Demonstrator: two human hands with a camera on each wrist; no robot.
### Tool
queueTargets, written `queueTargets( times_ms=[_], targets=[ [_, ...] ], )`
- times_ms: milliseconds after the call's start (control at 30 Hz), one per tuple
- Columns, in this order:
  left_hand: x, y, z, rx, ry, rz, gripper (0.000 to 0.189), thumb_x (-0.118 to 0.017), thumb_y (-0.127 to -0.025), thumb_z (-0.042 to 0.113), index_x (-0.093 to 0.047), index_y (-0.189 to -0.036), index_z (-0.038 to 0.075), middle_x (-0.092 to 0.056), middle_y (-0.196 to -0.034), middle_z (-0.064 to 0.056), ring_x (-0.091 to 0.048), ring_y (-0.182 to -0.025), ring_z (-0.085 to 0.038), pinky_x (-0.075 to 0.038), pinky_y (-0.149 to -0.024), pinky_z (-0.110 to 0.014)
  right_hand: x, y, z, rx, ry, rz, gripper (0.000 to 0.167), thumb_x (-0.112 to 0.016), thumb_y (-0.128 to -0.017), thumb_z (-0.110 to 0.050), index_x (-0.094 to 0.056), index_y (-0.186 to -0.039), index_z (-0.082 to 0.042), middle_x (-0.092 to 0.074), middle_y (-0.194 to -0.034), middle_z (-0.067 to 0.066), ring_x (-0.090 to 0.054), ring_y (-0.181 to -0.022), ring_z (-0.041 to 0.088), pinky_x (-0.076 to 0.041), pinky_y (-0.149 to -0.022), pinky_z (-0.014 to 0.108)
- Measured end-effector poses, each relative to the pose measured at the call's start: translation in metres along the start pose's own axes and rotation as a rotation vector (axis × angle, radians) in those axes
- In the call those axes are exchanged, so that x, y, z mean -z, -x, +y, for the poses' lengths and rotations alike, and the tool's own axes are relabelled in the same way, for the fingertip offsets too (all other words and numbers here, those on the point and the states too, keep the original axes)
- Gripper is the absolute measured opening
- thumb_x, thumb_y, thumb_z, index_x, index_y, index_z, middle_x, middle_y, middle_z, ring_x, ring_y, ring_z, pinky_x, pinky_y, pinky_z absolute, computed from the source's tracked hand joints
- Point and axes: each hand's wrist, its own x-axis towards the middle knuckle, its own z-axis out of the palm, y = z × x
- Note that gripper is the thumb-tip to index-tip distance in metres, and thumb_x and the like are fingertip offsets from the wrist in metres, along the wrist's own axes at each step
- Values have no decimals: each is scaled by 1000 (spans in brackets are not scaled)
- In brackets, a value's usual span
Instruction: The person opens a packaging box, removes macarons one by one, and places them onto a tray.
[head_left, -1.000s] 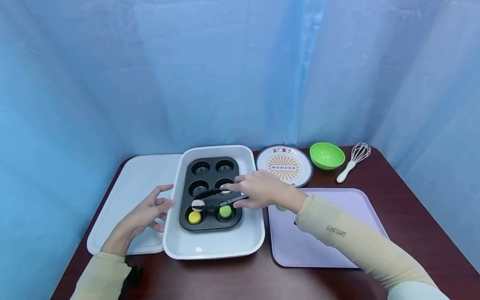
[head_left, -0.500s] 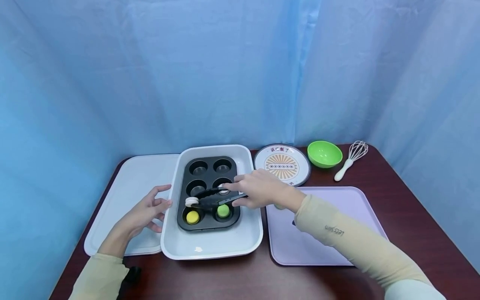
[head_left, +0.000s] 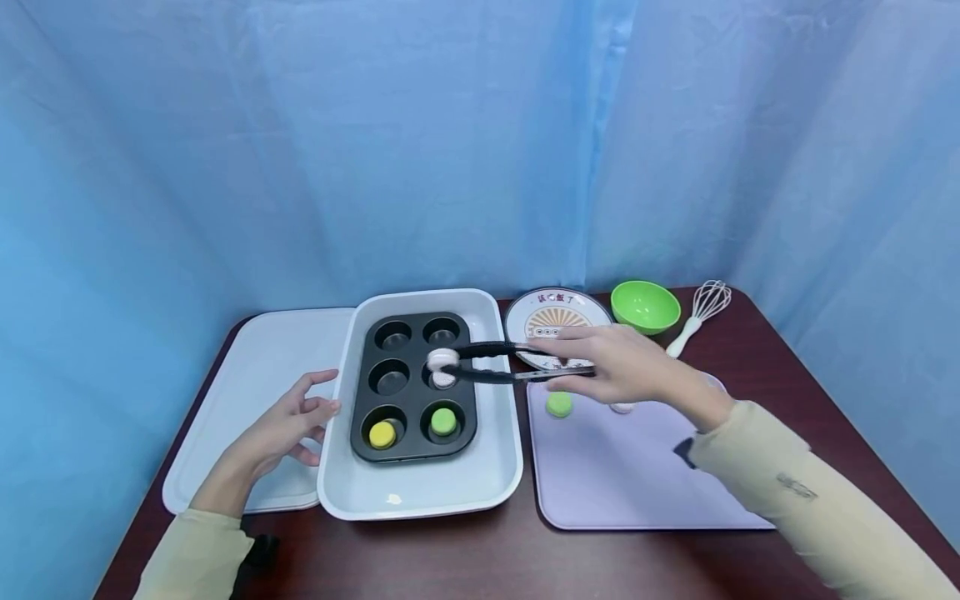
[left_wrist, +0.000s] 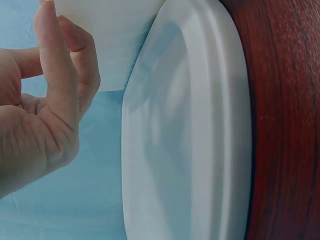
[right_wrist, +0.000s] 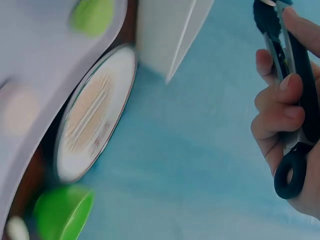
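My right hand [head_left: 618, 362] grips black kitchen tongs [head_left: 517, 377], whose tips hold a pale macaron [head_left: 442, 359] above the middle right cup of a dark muffin pan [head_left: 415, 457]. Another pale macaron [head_left: 444, 380] lies in that cup. In the front row, a yellow macaron [head_left: 382, 434] lies in the left cup and a green macaron [head_left: 443, 422] in the right one. The pan stands inside a deep white tray [head_left: 420, 502]. Fingertips of my left hand [head_left: 285, 425] rest at the tray's left rim, the fingers loosely bent and holding nothing.
A lilac tray [head_left: 637, 483] on the right bears a green macaron [head_left: 558, 404] and a pale macaron [head_left: 622, 408], partly under my right hand. Behind are a patterned plate [head_left: 525, 321], a green bowl [head_left: 645, 307] and a whisk [head_left: 701, 312]. A flat white tray [head_left: 225, 417] lies left.
My right hand has moved right, carrying the pale macaron in the tongs from over the front left cup to over the middle right cup. The left hand stays at the rim.
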Motion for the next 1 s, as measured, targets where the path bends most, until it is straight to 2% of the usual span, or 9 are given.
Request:
queueTargets(
  times_ms=[167,233,367,533,700,733,833,933,1000],
  targets=[
    [0,2,0,3,-1,1,69,-61,-103,27,-22,-159,19,-63,-118,-21,-70,-78,-29,-62,-59,-45,17,57,21,-70,-29,61,60,-81,-87,-30,-62,-142,-18,-65,-103,-13,-51,-67,-1,-45,-58,23],
    [0,2,0,3,0,3,69,-61,-103,27,-22,-159,20,-63,-118,-22,-70,-79,-29,-62,-59,-45,24,80,28,-110,-21,74,61,-84,-84,-26,-62,-141,-19,-68,-108,-12,-58,-76,0,-49,-65,23],
    [0,2,-1,2,-1,9,69,-62,-103,28,-23,-159,20,-62,-119,-22,-70,-79,-29,-62,-60,-45,31,130,46,-215,-8,68,66,-87,-81,-21,-62,-142,-23,-69,-118,-7,-66,-94,10,-46,-78,15],
    [-2,1,-1,3,0,9,68,-61,-103,28,-23,-159,20,-62,-121,-22,-70,-79,-29,-62,-60,-45,26,190,68,-350,33,45,67,-89,-78,-22,-64,-140,-28,-69,-124,3,-66,-111,29,-35,-92,4],
    [-3,0,-1,3,2,10,68,-61,-103,28,-24,-159,20,-62,-120,-22,-70,-79,-28,-62,-60,-45,24,237,80,-448,67,30,65,-89,-78,-24,-65,-138,-29,-70,-119,3,-63,-96,8,-39,-75,9],
    [-3,0,-2,4,3,9,68,-61,-103,28,-24,-159,20,-62,-119,-21,-70,-79,-28,-62,-61,-45,24,244,81,-465,67,27,65,-89,-78,-24,-65,-138,-30,-70,-120,4,-62,-99,6,-38,-75,9],
    [-4,0,-2,3,0,11,68,-62,-103,29,-24,-159,20,-63,-119,-21,-70,-79,-28,-62,-61,-44,23,261,83,-482,59,7,63,-88,-79,-23,-65,-138,-27,-70,-114,3,-59,-90,2,-40,-67,13],
    [-3,0,-3,2,1,18,67,-62,-103,29,-25,-158,20,-63,-119,-21,-70,-79,-28,-62,-60,-45,22,271,86,-510,70,-4,62,-89,-78,-23,-67,-135,-27,-71,-113,4,-61,-96,4,-45,-66,19],
    [-3,0,-3,2,2,21,67,-62,-103,29,-25,-158,20,-63,-120,-21,-70,-79,-28,-62,-60,-45,21,276,88,-516,64,-16,61,-89,-78,-23,-68,-135,-26,-71,-110,4,-59,-90,3,-45,-62,23]
  ],
)
